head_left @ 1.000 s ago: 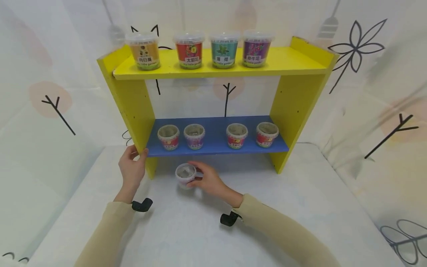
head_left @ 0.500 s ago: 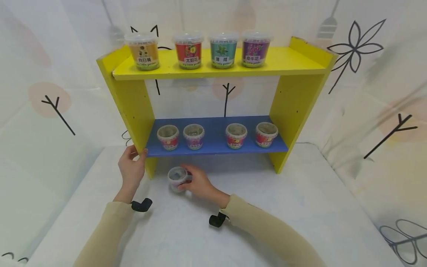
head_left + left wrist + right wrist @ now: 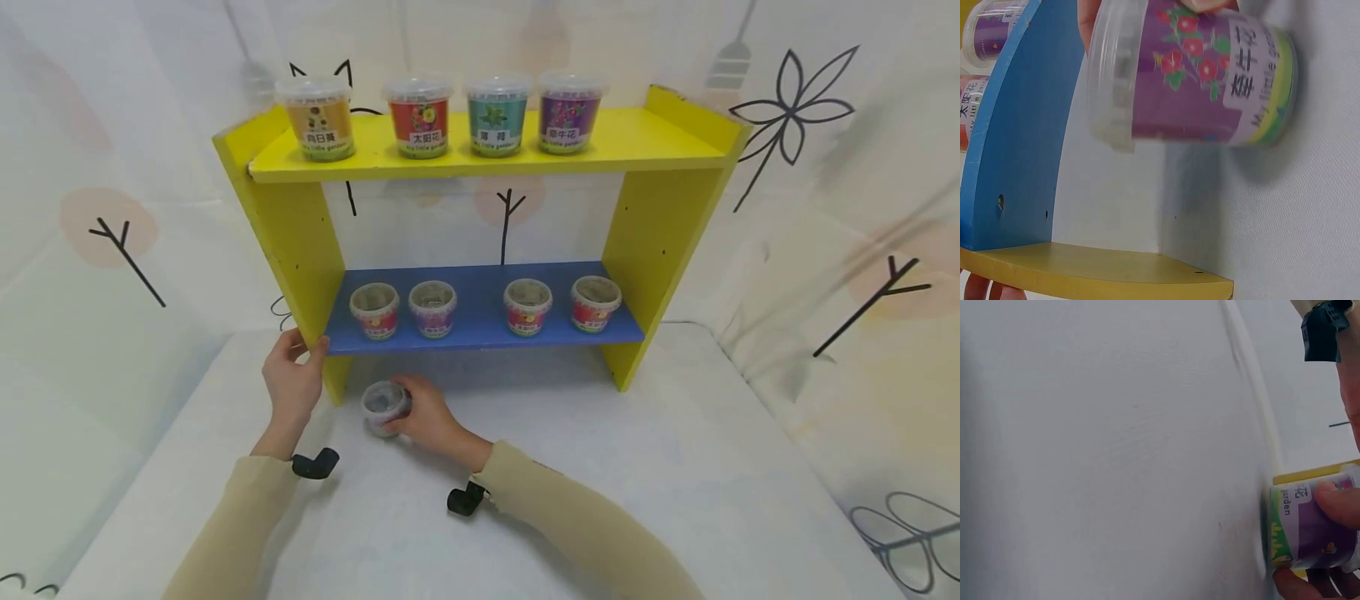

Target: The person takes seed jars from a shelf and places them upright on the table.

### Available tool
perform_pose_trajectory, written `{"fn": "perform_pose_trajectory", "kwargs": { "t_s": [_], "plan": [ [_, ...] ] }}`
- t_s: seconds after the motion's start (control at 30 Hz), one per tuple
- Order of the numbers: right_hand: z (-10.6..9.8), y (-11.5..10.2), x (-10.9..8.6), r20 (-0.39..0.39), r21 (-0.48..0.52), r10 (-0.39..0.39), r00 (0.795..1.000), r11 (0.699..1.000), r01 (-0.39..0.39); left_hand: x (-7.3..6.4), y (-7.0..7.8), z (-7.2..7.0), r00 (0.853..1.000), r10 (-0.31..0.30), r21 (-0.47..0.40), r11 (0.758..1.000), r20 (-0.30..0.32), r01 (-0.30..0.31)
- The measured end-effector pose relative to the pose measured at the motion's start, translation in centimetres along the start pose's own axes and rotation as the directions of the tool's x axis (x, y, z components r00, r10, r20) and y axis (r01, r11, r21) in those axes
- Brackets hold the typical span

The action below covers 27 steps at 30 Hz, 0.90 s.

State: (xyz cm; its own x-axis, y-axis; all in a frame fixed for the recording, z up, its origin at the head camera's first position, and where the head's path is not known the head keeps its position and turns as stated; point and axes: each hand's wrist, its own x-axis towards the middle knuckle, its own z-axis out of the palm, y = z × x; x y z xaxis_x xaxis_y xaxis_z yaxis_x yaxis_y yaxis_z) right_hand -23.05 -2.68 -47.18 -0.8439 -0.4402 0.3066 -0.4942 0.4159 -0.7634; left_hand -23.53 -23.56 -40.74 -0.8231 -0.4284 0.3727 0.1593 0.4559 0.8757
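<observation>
My right hand (image 3: 431, 417) holds a small plastic cup (image 3: 381, 410) by its right side, just in front of the lower left of the shelf unit. Its purple label (image 3: 1188, 87) with red flowers shows in the left wrist view. Thumb and fingers lie on opposite sides of the cup (image 3: 1310, 519) in the right wrist view. The cup is low over the white tabletop; I cannot tell whether it touches. My left hand (image 3: 294, 383) grips the unit's yellow left side panel (image 3: 296, 250), its thumb at the front edge near the blue shelf.
Several similar cups stand on the blue shelf (image 3: 476, 321), with a wider gap between the middle two. On the yellow top shelf (image 3: 637, 133) are several lidded cups, including an orange one (image 3: 321, 121) and a teal one (image 3: 497, 121). White cloth covers the tabletop (image 3: 600, 467).
My right hand has carried the cup left and slightly toward me over the tabletop, closer to the left hand. The left hand keeps its grip on the side panel.
</observation>
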Motion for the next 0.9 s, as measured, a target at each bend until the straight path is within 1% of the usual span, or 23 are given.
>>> {"fn": "perform_pose_trajectory", "kwargs": {
  "t_s": [0.1,0.23,0.4,0.5,0.6,0.8,0.9],
  "plan": [
    [0.4,0.0,0.1,0.002,0.016,0.000,1.000,1.000,0.000,0.0,-0.1,0.0,1.000,0.008,0.002,1.000,0.001,-0.008],
    [0.4,-0.3,-0.1,0.030,0.029,0.004,1.000,1.000,-0.005,0.0,-0.1,0.0,1.000,0.011,0.001,1.000,0.004,-0.011],
    [0.1,-0.9,-0.2,0.064,0.076,0.079,0.995,0.994,-0.084,0.0,0.0,0.0,1.000,0.006,0.009,1.000,0.001,-0.006],
    [0.1,-1.0,-0.2,0.074,0.088,0.106,0.992,0.990,-0.112,0.1,-0.1,0.1,1.000,0.007,0.002,1.000,0.002,-0.007],
    [0.1,-1.0,-0.2,0.078,0.092,0.108,0.991,0.989,-0.115,0.1,-0.2,0.1,1.000,0.008,-0.009,1.000,0.005,-0.008],
    [-0.2,-0.9,-0.1,0.085,0.057,0.099,0.991,0.993,-0.104,0.0,-0.1,0.0,1.000,0.008,-0.019,1.000,0.004,-0.008],
    [-0.5,-1.0,0.0,0.087,0.049,0.101,0.991,0.993,-0.105,0.0,0.0,-0.1,1.000,-0.002,-0.016,1.000,0.006,0.002]
  ]
}}
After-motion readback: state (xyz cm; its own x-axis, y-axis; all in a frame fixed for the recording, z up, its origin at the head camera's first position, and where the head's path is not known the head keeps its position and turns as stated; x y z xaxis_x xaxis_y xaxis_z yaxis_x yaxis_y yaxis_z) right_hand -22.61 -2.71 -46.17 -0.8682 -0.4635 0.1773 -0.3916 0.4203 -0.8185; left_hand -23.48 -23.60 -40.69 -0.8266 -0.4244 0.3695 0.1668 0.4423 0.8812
